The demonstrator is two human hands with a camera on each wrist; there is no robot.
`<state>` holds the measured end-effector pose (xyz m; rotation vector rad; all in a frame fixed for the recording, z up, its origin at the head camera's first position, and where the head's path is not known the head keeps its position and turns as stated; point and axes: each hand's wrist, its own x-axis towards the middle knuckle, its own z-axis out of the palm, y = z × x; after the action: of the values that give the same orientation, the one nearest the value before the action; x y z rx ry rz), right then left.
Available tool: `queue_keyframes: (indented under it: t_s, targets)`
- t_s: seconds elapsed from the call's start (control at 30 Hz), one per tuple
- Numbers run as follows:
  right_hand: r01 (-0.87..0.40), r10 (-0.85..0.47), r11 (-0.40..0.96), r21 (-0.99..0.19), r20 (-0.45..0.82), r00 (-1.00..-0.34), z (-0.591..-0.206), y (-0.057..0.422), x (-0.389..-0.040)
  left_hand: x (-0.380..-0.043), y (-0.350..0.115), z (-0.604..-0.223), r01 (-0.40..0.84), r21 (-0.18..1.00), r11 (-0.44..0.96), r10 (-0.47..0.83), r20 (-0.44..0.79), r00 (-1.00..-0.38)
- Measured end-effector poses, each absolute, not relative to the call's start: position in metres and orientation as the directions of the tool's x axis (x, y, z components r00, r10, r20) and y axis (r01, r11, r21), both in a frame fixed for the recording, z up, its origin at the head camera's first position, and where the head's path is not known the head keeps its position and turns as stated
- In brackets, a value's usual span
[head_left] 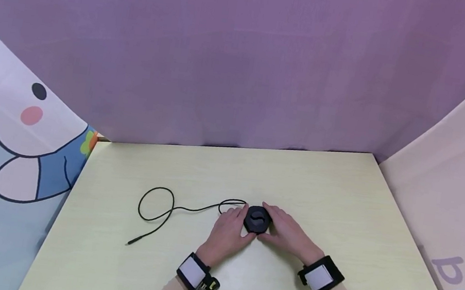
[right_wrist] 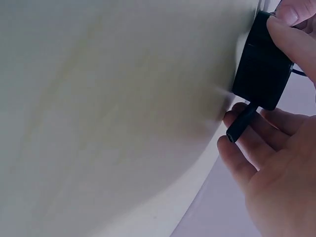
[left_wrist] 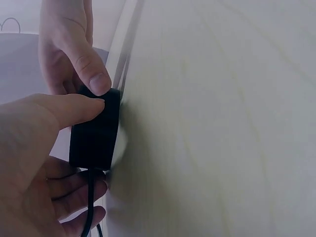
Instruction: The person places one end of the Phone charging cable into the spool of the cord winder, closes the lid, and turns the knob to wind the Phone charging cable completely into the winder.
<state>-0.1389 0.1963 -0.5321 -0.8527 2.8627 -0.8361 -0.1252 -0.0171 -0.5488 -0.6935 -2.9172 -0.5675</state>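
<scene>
A black six-sided puck-like device (head_left: 257, 220) with a curved mark on top is between my two hands over the table. My left hand (head_left: 227, 232) grips its left side, thumb at the near edge and fingers at the far edge. From the other side my right hand (head_left: 291, 233) holds it the same way. The thumbs nearly meet on the device (left_wrist: 94, 136) in the left wrist view. A short black stub (right_wrist: 242, 123) sticks out beside the right fingers in the right wrist view. Whether the device touches the tabletop, I cannot tell.
A thin black cable (head_left: 190, 210) runs left from the device in loops and ends in a slim plug (head_left: 134, 241). The pale wooden table (head_left: 319, 186) meets a purple curtain (head_left: 242, 68) at the back. Printed cloths hang at both sides.
</scene>
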Motion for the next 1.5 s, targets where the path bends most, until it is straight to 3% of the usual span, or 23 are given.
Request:
queue_keyframes:
  t_s: [0.3,0.57,0.83,1.13,1.5]
  targets:
    - [-0.524,-0.513,0.685,-0.505,0.176,-0.840,-0.531,0.193,-0.139,-0.125,-0.018,-0.546,0.413,0.355,0.839,0.419,0.065,-0.906]
    - [-0.499,-0.501,0.663,-0.558,0.164,-0.850,-0.528,0.191,-0.135,-0.126,-0.022,-0.534,0.306,0.573,0.761,0.342,0.048,-0.939]
    - [-0.523,-0.514,0.653,-0.547,0.186,-0.837,-0.512,0.188,-0.132,-0.133,-0.028,-0.522,0.230,0.700,0.676,0.294,0.030,-0.955]
    - [-0.580,-0.552,0.595,-0.557,0.242,-0.798,-0.492,0.185,-0.129,-0.140,-0.037,-0.501,0.219,0.835,0.505,0.372,0.018,-0.928]
    - [-0.632,-0.555,0.542,-0.554,0.328,-0.764,-0.477,0.183,-0.126,-0.150,-0.048,-0.474,0.078,0.918,0.390,0.437,-0.110,-0.893]
